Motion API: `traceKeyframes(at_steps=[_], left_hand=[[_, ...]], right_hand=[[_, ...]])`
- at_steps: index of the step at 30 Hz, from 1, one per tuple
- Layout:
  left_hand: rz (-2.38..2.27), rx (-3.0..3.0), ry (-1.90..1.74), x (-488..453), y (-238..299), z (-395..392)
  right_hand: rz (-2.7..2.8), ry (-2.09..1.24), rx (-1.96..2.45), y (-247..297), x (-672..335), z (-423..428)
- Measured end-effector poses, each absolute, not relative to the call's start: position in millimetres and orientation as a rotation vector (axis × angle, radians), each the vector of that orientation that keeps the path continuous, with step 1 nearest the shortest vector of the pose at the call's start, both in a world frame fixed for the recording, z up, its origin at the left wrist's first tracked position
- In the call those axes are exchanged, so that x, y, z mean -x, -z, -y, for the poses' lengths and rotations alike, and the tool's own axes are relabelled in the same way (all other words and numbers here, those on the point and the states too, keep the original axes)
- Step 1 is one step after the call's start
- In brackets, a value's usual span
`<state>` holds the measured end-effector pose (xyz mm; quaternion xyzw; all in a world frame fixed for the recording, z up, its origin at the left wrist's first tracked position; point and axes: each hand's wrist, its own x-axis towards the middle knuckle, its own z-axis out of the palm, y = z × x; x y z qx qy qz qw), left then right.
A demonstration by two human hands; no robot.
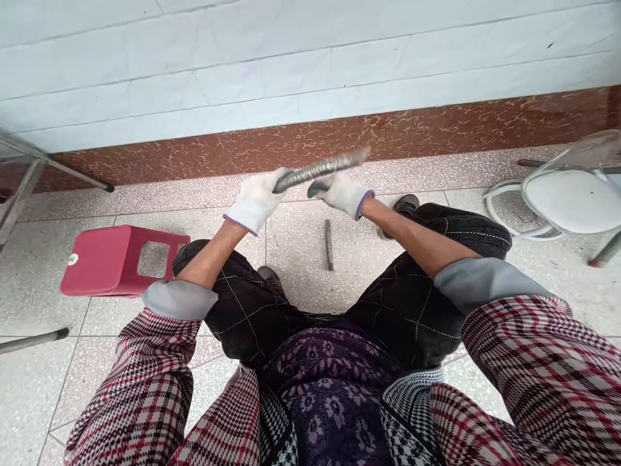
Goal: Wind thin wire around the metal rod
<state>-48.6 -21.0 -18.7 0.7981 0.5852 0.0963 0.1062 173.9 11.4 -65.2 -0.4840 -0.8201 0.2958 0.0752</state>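
Note:
I sit with my knees apart and look down at a tiled floor. Both hands wear white work gloves. My left hand (256, 199) is closed round the near end of a grey ribbed metal rod (321, 168), which slants up to the right in front of the wall. My right hand (340, 192) is closed just below the rod's middle, gripping a small dark piece (316, 189) I cannot make out. A second short ribbed rod (328, 244) lies on the floor between my feet.
A red plastic stool (116, 259) lies tipped at the left. Metal furniture legs (29, 169) stand at far left. A white round-seated stool (575, 194) with a metal frame is at right. The white tiled wall with a brown skirting (436, 133) runs close ahead.

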Motion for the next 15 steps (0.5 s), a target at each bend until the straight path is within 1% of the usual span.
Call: traceKeyframes(at_steps=[3, 5, 7, 9, 11, 13, 15], left_hand=[[-1.807, -2.182, -0.516, 53.7, 17.1, 13.9], [-1.855, -2.133, -0.544, 56.8, 17.6, 8.7], [-1.918, -2.137, -0.471, 60.0, 19.1, 3.3], [-2.0, -2.199, -0.281, 62.7, 22.9, -2.7], [-2.031, -2.309, 0.01, 63.6, 29.9, -8.1], [-1.936, -2.418, 0.315, 61.6, 38.8, -11.1], [-1.757, -2.509, 0.524, 56.5, 46.0, -10.0]], right_hand=[[2.514, -0.956, 1.394, 74.1, -148.0, 20.1], [2.54, -0.981, 1.351, 75.0, -136.9, 39.6], [2.552, -0.99, 1.323, 71.3, -132.7, 53.0], [2.557, -0.997, 1.298, 62.9, -135.2, 58.4], [2.548, -0.999, 1.277, 50.9, -143.4, 56.2], [2.496, -0.968, 1.3, 37.6, -155.8, 48.0], [2.414, -0.889, 1.379, 25.5, -170.6, 35.9]])
